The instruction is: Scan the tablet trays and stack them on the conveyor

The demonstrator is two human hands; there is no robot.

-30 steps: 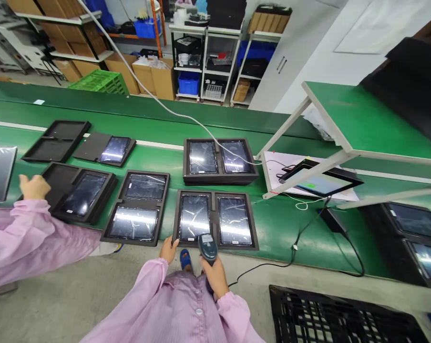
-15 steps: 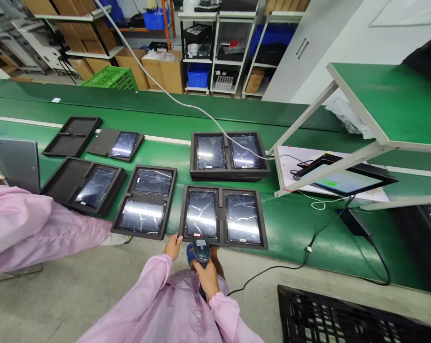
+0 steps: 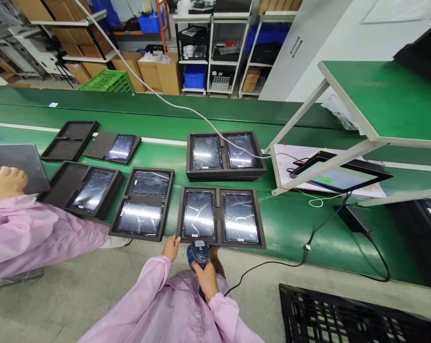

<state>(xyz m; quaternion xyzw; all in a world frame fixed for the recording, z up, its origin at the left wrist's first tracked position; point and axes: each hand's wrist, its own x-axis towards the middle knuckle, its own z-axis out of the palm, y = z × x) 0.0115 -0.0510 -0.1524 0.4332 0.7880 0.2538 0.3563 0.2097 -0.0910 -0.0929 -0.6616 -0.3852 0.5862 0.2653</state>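
My left hand (image 3: 171,247) grips the near left corner of a dark tray (image 3: 220,189) that holds two tablets side by side on the green conveyor belt (image 3: 283,224). My right hand (image 3: 205,276) is wrapped round the handle of a grey barcode scanner (image 3: 200,250), whose head points at the tray's near edge, below the left tablet (image 3: 199,214). The right tablet (image 3: 240,217) lies beside it. A black cable (image 3: 269,265) runs from the scanner across the belt to the right.
Another two-tablet tray (image 3: 142,204) lies just left, a stacked tray (image 3: 225,152) behind. A co-worker's sleeve (image 3: 29,238) and hand (image 3: 6,182) hold a grey tablet at far left. A lit screen (image 3: 339,176) sits under a green shelf (image 3: 380,95). A black crate (image 3: 344,317) stands lower right.
The view shifted, so the trays sit slightly higher in the frame. My scanner has drawn back a little toward me. The co-worker at left has lifted a grey tablet and now holds it.
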